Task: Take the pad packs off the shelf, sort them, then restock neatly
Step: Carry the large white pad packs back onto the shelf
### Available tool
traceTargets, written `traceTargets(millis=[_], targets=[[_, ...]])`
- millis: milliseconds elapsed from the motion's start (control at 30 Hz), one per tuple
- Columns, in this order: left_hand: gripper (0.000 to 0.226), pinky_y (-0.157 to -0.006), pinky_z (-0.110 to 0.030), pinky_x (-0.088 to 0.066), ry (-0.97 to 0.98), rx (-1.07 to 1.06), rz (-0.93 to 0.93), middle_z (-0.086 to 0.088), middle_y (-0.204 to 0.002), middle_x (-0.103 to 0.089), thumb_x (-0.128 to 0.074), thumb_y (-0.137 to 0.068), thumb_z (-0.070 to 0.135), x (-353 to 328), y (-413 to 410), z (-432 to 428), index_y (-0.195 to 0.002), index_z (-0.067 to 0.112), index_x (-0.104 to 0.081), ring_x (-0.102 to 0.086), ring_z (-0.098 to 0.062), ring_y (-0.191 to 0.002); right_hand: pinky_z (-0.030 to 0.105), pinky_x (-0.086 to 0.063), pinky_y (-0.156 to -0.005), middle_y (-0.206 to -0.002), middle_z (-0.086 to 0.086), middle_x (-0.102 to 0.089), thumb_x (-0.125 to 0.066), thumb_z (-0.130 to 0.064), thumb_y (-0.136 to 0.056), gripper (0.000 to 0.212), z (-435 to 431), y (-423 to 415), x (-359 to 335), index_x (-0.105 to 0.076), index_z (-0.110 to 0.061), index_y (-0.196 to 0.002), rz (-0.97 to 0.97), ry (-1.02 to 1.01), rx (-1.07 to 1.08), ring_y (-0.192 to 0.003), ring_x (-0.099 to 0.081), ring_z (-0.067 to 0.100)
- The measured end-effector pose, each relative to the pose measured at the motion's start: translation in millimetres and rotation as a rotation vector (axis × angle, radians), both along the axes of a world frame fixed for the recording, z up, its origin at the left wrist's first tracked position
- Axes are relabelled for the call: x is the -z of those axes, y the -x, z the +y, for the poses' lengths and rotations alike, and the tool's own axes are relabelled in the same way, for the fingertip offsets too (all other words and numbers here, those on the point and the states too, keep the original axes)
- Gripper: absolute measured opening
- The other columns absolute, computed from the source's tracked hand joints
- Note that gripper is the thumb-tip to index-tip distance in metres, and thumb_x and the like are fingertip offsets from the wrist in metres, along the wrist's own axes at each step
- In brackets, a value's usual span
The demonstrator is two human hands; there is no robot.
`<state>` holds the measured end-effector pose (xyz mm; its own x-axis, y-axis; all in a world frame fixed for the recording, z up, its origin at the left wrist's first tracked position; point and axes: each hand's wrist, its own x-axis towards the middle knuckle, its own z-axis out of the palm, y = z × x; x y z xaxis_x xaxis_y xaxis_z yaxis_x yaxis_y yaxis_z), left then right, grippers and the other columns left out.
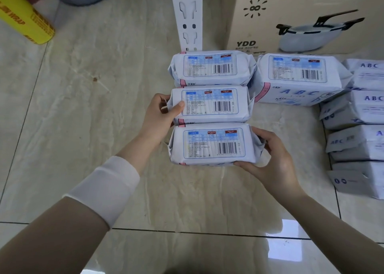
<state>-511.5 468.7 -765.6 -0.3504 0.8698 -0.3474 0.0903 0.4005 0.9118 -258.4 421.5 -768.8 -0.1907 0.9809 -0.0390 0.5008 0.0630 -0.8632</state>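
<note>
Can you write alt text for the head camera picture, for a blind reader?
A person's left hand grips the middle pack, right hand the nearest pack, in a column of three white pad packs on a tiled floor. To the right lie more packs, by a cardboard box.

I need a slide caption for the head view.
Left hand grips the middle white plastic pad pack, right hand the nearest pack, on beige floor tiles.

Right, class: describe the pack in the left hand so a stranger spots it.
Find the white slotted shelf post. Three pad packs run from it toward the viewer, labels up. Take the middle pack: the left hand grips its left end; the right hand holds the nearest pack.
</note>
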Motion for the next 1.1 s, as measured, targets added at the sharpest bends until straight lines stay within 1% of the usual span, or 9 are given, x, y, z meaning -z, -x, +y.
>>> traceTargets(millis=[200, 367, 533, 700, 833, 900, 967, 1033, 1100], targets=[[0.017, -0.071, -0.028, -0.054, 0.009, 0.015, -0.011, 0.001, -0.099, -0.064, -0.064, -0.086, 0.025, -1, 0, 1, -0.088, 0.023, -0.047, -0.064, -0.014, -0.089, 0.000, -0.036, -0.080, -0.109, -0.019, -0.053, -0.083, -0.043, -0.055, 0.076, 0, 3, -2, -0.048, -0.021, -0.119, 0.046, 0.031, 0.008, -0.097, -0.046, -0.019], [0.018, -0.075, -0.031, -0.054, 0.020, 0.024, 0.012, 0.001, -0.101, -0.064, -0.063, -0.086, 0.027, -2, 0, 1, -0.093, 0.021, -0.047, -0.065, -0.013, -0.090, -0.001, -0.036, -0.079, -0.110, -0.007, -0.054, -0.078, -0.035, -0.057, 0.074, -2, 3, 1, -0.050, -0.011, -0.121, 0.013, 0.017, 0.019, -0.096, -0.046, -0.019], [0.018, -0.076, -0.031, -0.053, 0.021, 0.026, 0.035, 0.003, -0.099, -0.064, -0.063, -0.087, 0.027, -2, -1, 2, -0.094, 0.022, -0.047, -0.064, -0.012, -0.090, -0.001, -0.036, -0.079, -0.107, -0.016, -0.051, -0.084, -0.024, -0.059, 0.071, -3, 4, 1, -0.049, -0.013, -0.120, 0.001, 0.015, 0.026, -0.096, -0.045, -0.020], [0.027, -0.082, -0.032, -0.053, 0.010, 0.018, 0.048, 0.002, -0.106, -0.064, -0.063, -0.087, 0.027, -1, -2, 1, -0.107, 0.017, -0.048, -0.064, -0.014, -0.097, -0.002, -0.036, -0.077, -0.109, -0.021, -0.047, -0.085, -0.020, -0.060, 0.070, -5, 8, 1, -0.045, -0.021, -0.117, -0.003, 0.007, 0.032, -0.096, -0.045, -0.019], [0.033, -0.079, -0.018, -0.050, 0.028, 0.041, 0.145, 0.004, -0.111, -0.063, -0.061, -0.088, 0.032, 0, -1, 1, -0.113, 0.014, -0.050, -0.062, -0.009, -0.100, -0.001, -0.035, -0.080, -0.112, -0.011, -0.049, -0.084, -0.020, -0.061, 0.073, -5, 6, 1, -0.044, -0.013, -0.122, -0.024, 0.011, -0.001, -0.100, -0.045, -0.018], [0.040, -0.082, -0.013, -0.045, 0.023, 0.015, 0.206, 0.002, -0.118, -0.060, -0.059, -0.089, 0.031, -3, 0, -1, -0.122, 0.010, -0.050, -0.058, -0.010, -0.108, 0.000, -0.033, -0.087, -0.123, -0.004, -0.047, -0.084, -0.024, -0.060, 0.083, -7, 2, -3, -0.040, -0.007, -0.129, -0.055, 0.025, -0.040, -0.108, -0.044, -0.011], [0.044, -0.095, -0.018, -0.039, 0.044, -0.065, 0.225, -0.001, -0.128, -0.053, -0.057, -0.091, 0.029, -22, -1, -6, -0.129, 0.010, -0.045, -0.050, -0.012, -0.121, 0.001, -0.026, -0.097, -0.133, 0.000, -0.039, -0.084, -0.028, -0.060, 0.094, -9, -4, -20, -0.035, -0.002, -0.135, -0.118, 0.043, -0.073, -0.118, -0.039, 0.003], [0.045, -0.100, -0.019, -0.033, 0.079, -0.108, 0.286, -0.003, -0.136, -0.048, -0.055, -0.092, 0.027, -54, -4, -15, -0.131, 0.010, -0.043, -0.043, -0.011, -0.128, 0.004, -0.023, -0.102, -0.135, 0.003, -0.038, -0.077, -0.037, -0.064, 0.090, -12, -10, -49, -0.035, 0.002, -0.135, -0.166, 0.048, -0.052, -0.123, -0.037, 0.012], [0.043, -0.101, -0.020, -0.032, 0.097, -0.083, 0.348, -0.004, -0.137, -0.047, -0.055, -0.092, 0.025, -96, -12, -24, -0.130, 0.010, -0.043, -0.042, -0.011, -0.129, 0.013, -0.028, -0.103, -0.134, 0.010, -0.044, -0.070, -0.040, -0.068, 0.084, -16, -15, -93, -0.038, 0.003, -0.133, -0.203, 0.082, 0.016, -0.125, -0.041, 0.020]])
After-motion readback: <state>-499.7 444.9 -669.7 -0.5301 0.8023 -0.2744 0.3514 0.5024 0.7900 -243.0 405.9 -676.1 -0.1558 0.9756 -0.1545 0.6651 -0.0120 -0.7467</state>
